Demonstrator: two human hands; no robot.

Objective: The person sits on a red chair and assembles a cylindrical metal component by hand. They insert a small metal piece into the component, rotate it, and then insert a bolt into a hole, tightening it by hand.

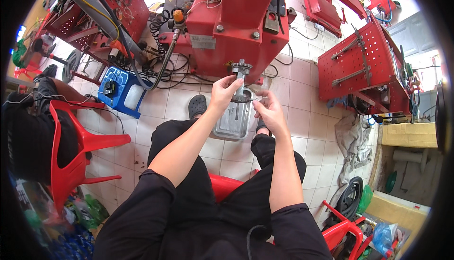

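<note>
In the head view, a red machine body fills the upper centre of the frame, with black cables looping over the white tiles at its foot, a blue crate to the left and a red pegboard cart at the right. A red plastic chair stands at the left edge. At the centre, the left hand clasps a geared metal shaft around its stem; its long axis runs upright, toothed end toward the top. The right hand sits just beside it, fingers pinched, though what they hold is too small to tell. Below both lies a metal tray, partly hidden by the forearms; its contents cannot be made out.
</note>
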